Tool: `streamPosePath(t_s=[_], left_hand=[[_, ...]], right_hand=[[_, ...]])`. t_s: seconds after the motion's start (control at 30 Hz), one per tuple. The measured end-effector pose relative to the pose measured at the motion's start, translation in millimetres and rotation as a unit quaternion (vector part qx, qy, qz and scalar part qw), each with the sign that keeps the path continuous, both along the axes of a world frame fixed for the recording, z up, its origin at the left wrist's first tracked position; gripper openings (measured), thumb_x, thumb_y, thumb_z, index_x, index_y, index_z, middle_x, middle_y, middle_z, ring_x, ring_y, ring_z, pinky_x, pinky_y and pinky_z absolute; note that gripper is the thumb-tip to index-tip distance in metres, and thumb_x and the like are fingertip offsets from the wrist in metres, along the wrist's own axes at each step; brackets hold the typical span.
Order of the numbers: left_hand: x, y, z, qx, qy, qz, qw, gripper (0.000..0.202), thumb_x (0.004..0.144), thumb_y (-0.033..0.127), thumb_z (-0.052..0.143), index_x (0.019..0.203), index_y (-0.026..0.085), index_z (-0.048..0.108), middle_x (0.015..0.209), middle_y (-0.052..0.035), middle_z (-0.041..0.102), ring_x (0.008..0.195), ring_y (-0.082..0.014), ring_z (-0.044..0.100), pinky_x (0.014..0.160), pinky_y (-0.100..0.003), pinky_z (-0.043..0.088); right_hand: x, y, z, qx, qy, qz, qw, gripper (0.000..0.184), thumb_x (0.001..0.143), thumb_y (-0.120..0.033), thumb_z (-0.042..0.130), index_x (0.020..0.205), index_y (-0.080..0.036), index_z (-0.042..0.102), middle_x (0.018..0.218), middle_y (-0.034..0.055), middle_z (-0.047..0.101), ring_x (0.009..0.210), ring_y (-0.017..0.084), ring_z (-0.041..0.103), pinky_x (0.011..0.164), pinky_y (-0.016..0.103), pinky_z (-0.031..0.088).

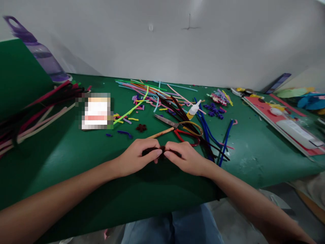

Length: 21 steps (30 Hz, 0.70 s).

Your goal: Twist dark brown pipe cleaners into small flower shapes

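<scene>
My left hand (142,156) and my right hand (181,156) meet close together over the near part of the green table. Fingers of both hands pinch a dark brown pipe cleaner (163,152), most of it hidden behind them. Just beyond the hands lies a brown flower shape (141,127) of the same fuzzy stuff. Scissors (181,127) with red and yellowish handles rest a little farther off, beside a thin wooden stick (161,133). Blue pipe cleaners (207,130) and dark ones (177,108) lie to the right of my right hand and behind it.
A small glue bottle (193,110) stands behind the scissors. Many coloured pipe cleaners (142,88) are heaped at the back. Purple curled pieces (215,111) sit right of them. A purple water bottle (44,56) is far left; a red board (281,118) lies right.
</scene>
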<state>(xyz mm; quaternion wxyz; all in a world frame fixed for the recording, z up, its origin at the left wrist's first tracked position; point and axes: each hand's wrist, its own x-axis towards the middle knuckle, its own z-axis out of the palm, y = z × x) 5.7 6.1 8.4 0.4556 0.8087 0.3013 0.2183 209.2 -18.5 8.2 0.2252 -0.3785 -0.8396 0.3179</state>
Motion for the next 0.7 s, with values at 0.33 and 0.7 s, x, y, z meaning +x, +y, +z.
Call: streamPosePath(t_s=[0.33, 0.7], left_hand=[[3.1, -1.1, -2.0, 0.018, 0.005, 0.016, 1.000, 0.019, 0.085, 0.027, 0.057, 0.070, 0.015, 0.060, 0.068, -0.0003, 0.061, 0.066, -0.0128, 0.057, 0.065, -0.022, 0.042], [2.9, -1.5, -2.4, 0.032, 0.016, -0.014, 0.999, 0.023, 0.087, 0.028, 0.054, 0.068, 0.015, 0.057, 0.064, 0.0007, 0.062, 0.063, -0.0117, 0.056, 0.061, -0.021, 0.040]], right_hand=[[-1.4, 0.5, 0.4, -0.076, 0.057, 0.001, 0.995, 0.018, 0.086, -0.018, 0.047, 0.067, -0.016, 0.048, 0.057, -0.0048, 0.043, 0.053, 0.007, 0.040, 0.052, 0.020, 0.029], [1.8, 4.2, -2.9, -0.157, 0.068, 0.027, 0.985, 0.017, 0.088, -0.024, 0.046, 0.074, -0.016, 0.051, 0.058, -0.0050, 0.043, 0.052, 0.008, 0.040, 0.052, 0.020, 0.031]])
